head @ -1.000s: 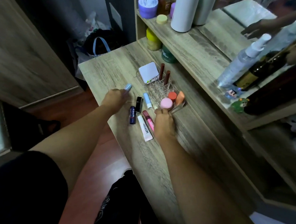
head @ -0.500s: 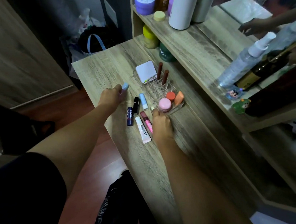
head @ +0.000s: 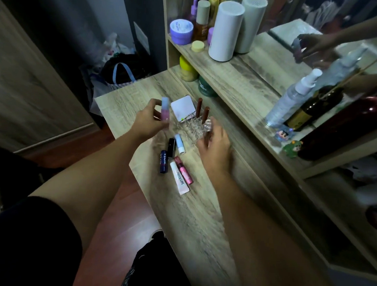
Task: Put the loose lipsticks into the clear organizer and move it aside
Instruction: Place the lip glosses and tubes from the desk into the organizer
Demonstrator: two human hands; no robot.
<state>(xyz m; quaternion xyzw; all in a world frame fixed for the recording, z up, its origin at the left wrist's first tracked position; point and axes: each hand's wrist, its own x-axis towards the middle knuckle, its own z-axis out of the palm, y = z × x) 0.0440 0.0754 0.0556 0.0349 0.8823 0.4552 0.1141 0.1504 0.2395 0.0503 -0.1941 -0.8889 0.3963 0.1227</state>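
My left hand holds a pink lipstick with a light blue cap upright, just left of the clear organizer. The organizer carries a white square compact and two brown lipsticks standing upright. My right hand lies over the organizer's near right end with its fingers curled on the rim, motion-blurred. Loose on the wooden table lie a light blue tube, a black lipstick, a dark blue Nivea stick, a pink tube and a white tube.
A shelf runs along the table's right side with jars, a white cylinder, a spray bottle, a dark bottle and small figurines. A mirror stands behind them. Bags lie on the floor past the table's far left corner.
My left hand has lifted the pink lipstick off the table and moved it toward the organizer. My right hand has slid forward from the near edge onto the organizer.
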